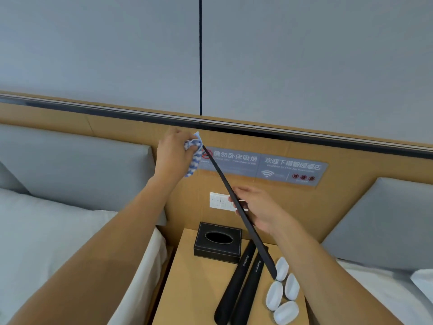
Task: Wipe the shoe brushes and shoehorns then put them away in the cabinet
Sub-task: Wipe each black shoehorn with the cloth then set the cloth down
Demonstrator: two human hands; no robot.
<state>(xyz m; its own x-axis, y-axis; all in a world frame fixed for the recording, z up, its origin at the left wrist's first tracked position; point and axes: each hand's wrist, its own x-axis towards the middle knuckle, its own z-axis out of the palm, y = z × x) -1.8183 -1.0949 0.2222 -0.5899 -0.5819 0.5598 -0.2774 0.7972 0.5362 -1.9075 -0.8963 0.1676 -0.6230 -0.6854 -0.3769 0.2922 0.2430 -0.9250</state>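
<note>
Both hands are busy on one long black shoehorn (236,202): my left hand (172,156) pinches a blue-and-white checked cloth (195,156) around its upper tip, up near the wooden headboard panel (117,127), while my right hand (256,211) grips the shaft around its middle, fingers curled round it. It slants down to the right, and its lower end hangs just above the bedside table (199,289), close to the white oval brushes (281,292). I judge the main risk is that low end: if I pull the cloth hard along the shaft, the tip could swing and knock the four brushes off the table's right edge, since they are clustered near that side. The right hand's hold looks light, so the shaft may also twist or slip through the fingers under the cloth's drag. Two more black shoehorns (241,285) lie side by side on the table, touching or nearly so, right beneath the raised one; a dropped shaft would land on them. Behind them sits a black tissue box (218,242), well clear of the wiping. A switch plate (219,201) and a grey notice sign (288,167) are on the panel behind my hands; the upper tip is near the sign and could scrape it. Beds with grey pillows flank the table on both sides. No cabinet is visible, so I cannot tell where these go.
</note>
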